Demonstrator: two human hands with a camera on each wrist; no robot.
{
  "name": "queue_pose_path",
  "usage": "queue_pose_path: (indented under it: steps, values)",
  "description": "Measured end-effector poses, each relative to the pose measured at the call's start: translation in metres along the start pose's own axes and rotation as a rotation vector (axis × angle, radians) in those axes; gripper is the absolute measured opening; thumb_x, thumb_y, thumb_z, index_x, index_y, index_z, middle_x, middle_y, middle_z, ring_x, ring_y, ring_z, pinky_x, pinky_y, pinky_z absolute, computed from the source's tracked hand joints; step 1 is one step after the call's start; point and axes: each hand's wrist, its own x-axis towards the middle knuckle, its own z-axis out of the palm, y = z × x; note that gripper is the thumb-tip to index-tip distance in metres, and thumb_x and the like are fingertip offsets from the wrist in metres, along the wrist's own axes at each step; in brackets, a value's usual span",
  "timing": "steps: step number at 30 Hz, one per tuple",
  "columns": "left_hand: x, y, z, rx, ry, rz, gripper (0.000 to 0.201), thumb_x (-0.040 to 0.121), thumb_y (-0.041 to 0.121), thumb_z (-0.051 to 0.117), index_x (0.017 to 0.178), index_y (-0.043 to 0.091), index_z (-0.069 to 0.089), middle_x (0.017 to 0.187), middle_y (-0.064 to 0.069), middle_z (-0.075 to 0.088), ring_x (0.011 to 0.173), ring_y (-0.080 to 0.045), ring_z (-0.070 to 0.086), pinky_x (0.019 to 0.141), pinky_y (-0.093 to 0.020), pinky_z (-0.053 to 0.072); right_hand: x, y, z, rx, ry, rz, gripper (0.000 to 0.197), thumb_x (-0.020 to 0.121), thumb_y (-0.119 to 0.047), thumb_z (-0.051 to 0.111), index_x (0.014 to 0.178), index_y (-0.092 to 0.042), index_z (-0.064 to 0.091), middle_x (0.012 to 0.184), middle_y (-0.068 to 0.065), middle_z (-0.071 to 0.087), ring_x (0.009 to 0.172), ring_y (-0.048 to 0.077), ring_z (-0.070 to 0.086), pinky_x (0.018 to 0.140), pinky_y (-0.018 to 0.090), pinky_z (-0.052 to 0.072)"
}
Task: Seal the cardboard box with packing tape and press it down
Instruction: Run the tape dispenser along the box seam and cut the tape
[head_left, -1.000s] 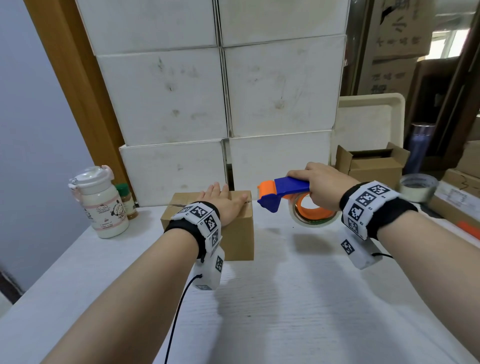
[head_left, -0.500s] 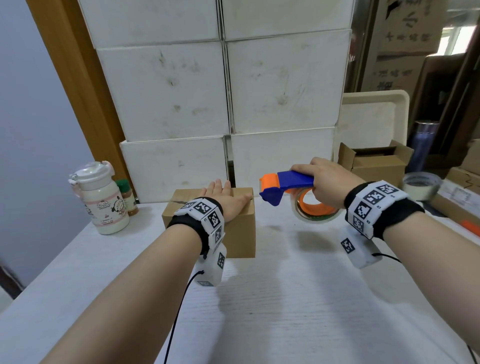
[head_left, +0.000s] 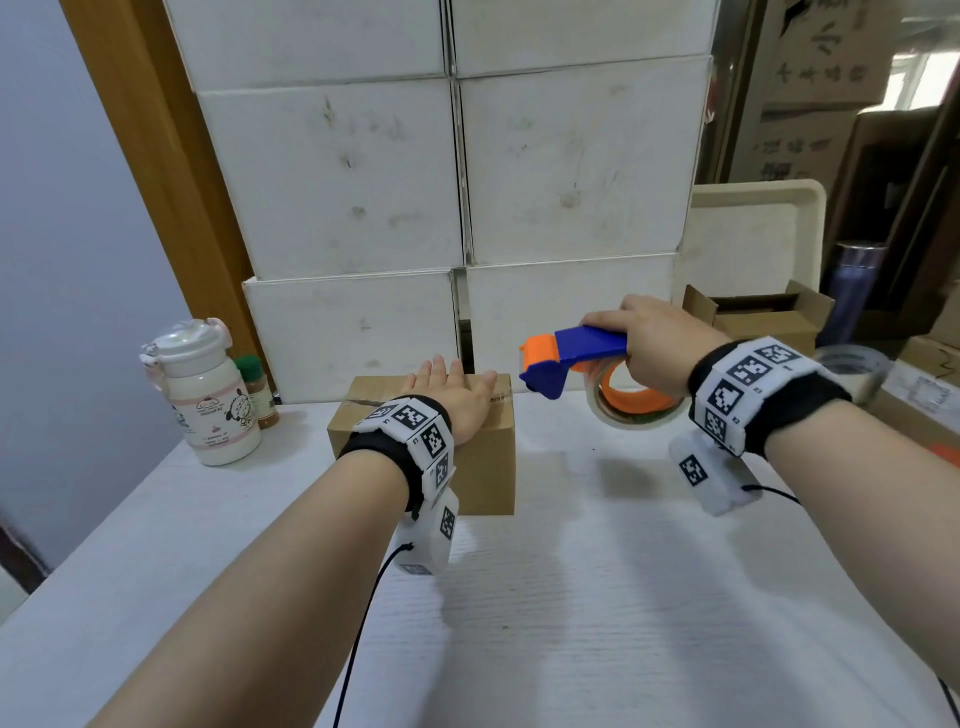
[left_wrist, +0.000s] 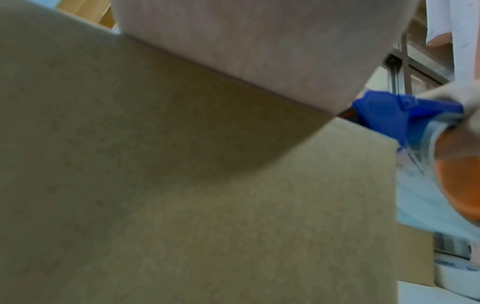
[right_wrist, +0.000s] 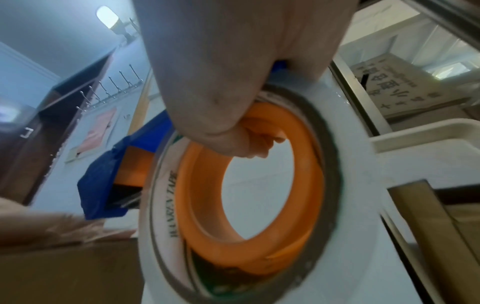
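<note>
The small brown cardboard box (head_left: 483, 457) is seen centre-left of the head view on the white desk (head_left: 571, 597), held flat under the open-fingered left hand (head_left: 457, 397). The blue-and-orange tape dispenser (head_left: 582, 358) is gripped by the right hand (head_left: 649, 343) just right of the box. The box is judged light, prone to sliding; steadying from above is advised.

your left hand (head_left: 451, 397): flat, palm down, fingers straight | your right hand (head_left: 652, 343): raised, fingers curled, gripping | both forearms extended forward
</note>
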Motion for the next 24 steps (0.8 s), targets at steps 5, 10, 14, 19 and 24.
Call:
queue_pose_path:
  steps: [5,10,14,19,24]
  values:
    - [0.0,-0.001,0.0,0.029,0.005,-0.002,0.068,0.098,0.052,0.012,0.154,0.015,-0.001,0.161,-0.005,-0.009,0.149,-0.019,-0.008,0.122,-0.037,-0.004,-0.014,0.004,0.026,0.099,-0.078,0.058,0.065,0.085,0.005,0.041,0.137,-0.034,0.042,0.098,0.0,0.045,0.087,0.021,0.048,0.076,0.028,0.035]
    - [-0.003,0.0,-0.002,0.029,-0.001,-0.006,0.075,0.094,0.06,0.016,0.153,0.017,-0.001,0.161,-0.005,-0.009,0.149,-0.019,-0.008,0.122,-0.037,-0.004,-0.017,0.006,0.034,0.132,-0.102,0.069,0.066,0.085,0.006,0.041,0.139,-0.033,0.04,0.1,0.001,0.045,0.087,0.02,0.048,0.075,0.027,0.036]
    - [-0.009,0.003,-0.004,0.032,-0.007,-0.014,0.088,0.088,0.072,0.019,0.154,0.018,-0.001,0.161,-0.004,-0.008,0.149,-0.02,-0.007,0.121,-0.038,-0.004,-0.018,0.006,0.036,0.128,-0.108,0.072,0.068,0.086,0.006,0.042,0.141,-0.033,0.037,0.102,0.001,0.046,0.088,0.021,0.049,0.077,0.027,0.037]
    - [-0.011,0.006,-0.006,0.029,-0.014,-0.033,0.091,0.085,0.075,0.023,0.154,0.019,0.0,0.161,-0.004,-0.008,0.149,-0.019,-0.007,0.121,-0.039,-0.004,-0.017,0.005,0.036,0.083,-0.118,0.052,0.068,0.085,0.006,0.041,0.14,-0.035,0.037,0.1,0.001,0.045,0.087,0.021,0.047,0.076,0.028,0.036]
    - [-0.012,0.006,-0.007,0.004,-0.021,-0.039,0.094,0.083,0.077,0.024,0.154,0.02,0.0,0.161,-0.003,-0.008,0.149,-0.019,-0.008,0.121,-0.038,-0.005,-0.012,0.001,0.026,-0.076,-0.123,-0.015,0.068,0.085,0.005,0.041,0.139,-0.036,0.035,0.107,0.005,0.047,0.092,0.023,0.048,0.083,0.033,0.041]
